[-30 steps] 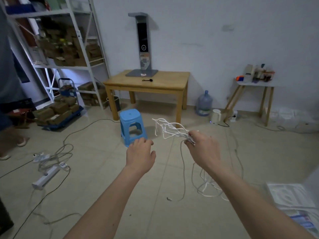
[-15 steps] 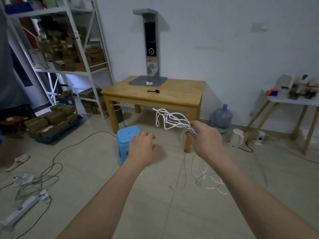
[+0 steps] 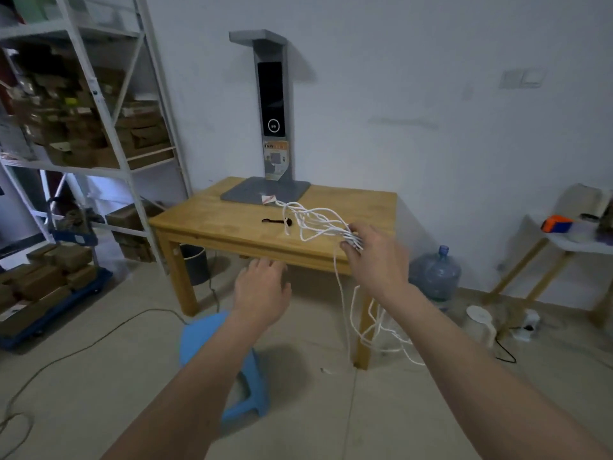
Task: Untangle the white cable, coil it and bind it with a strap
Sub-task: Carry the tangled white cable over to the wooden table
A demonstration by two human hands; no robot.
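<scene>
The right hand [image 3: 374, 257] grips a bunch of the thin white cable [image 3: 318, 224], its fingers curled round several strands where they cross. Loose loops fan out from the fist over the front part of the light wooden table [image 3: 351, 207], and the remaining length hangs past the table's front edge in slack, crossing loops down to the floor beside its right front leg. The left hand [image 3: 262, 290] holds nothing; its fingers are relaxed and slightly bent, just in front of the table's front edge and above the blue plastic stool [image 3: 245, 406] that stands before the table. A small black strap [image 3: 277, 222] lies flat on the tabletop, just left of the cable loops and in front of the grey upright stand [image 3: 270, 127] at the table's back edge. Judging by this, the task is at an early stage: the cable is gathered but looks tangled, no neat coil exists, and the strap is untouched. All 3 steps remain: freeing the strands, winding them evenly and wrapping the strap around the bundle.
</scene>
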